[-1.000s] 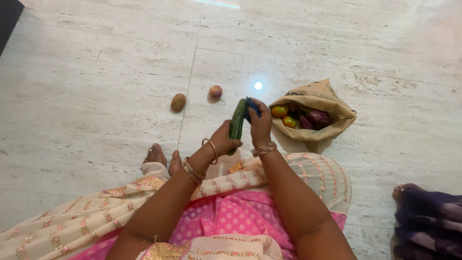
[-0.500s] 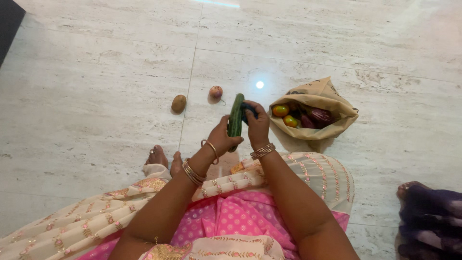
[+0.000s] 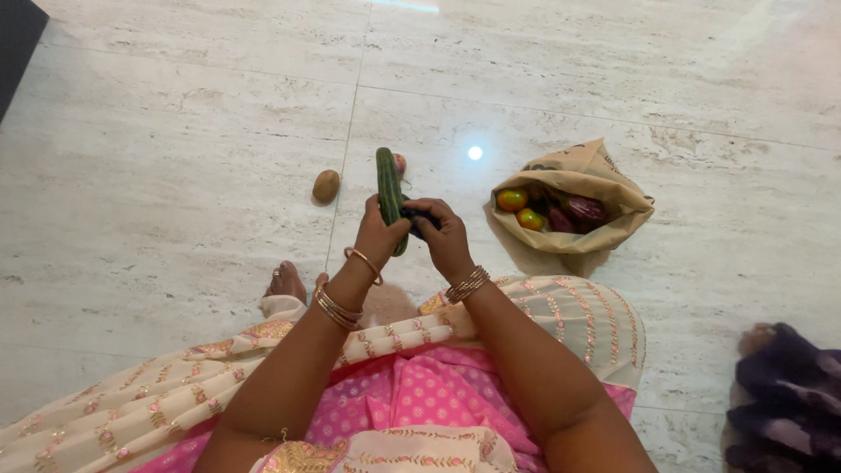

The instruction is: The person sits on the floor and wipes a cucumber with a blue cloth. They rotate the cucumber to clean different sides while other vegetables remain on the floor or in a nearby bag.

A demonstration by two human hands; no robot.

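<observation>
Holding a long green cucumber (image 3: pixel 388 194) nearly upright over the pale marble floor (image 3: pixel 175 175), tip pointing away toward the far tiles. Gripping its lower part with the left hand (image 3: pixel 378 236), grip closed round the stalk end. Pinching a small dark blue object (image 3: pixel 419 218), kind unclear, in the right hand (image 3: pixel 447 235), grip closed on it and pressing it just beside the cucumber's lower half.

Lying on the floor just beyond: a brown potato (image 3: pixel 326 186) to the left of the cucumber, and a small reddish onion (image 3: pixel 399 164) mostly hidden behind the cucumber's upper end, the two near each other but apart.

Sitting to the right, well apart from the hands: a tan paper bag (image 3: pixel 604 171), crumpled, mouth open toward the person, dark printing on its far flap too small to read. Showing inside: two orange-red tomatoes (image 3: pixel 511 200) at the left of the mouth and purple eggplants (image 3: pixel 583 208) deeper in.

Spreading wide and bare on the far and left sides, tile seams crossing near the potato. Crowding the near edge: cream embroidered cloth (image 3: pixel 569 315) over pink fabric, bare toes (image 3: pixel 285 280) at its left edge. Bunching at the lower right corner: a dark purple cloth (image 3: pixel 784 394).
</observation>
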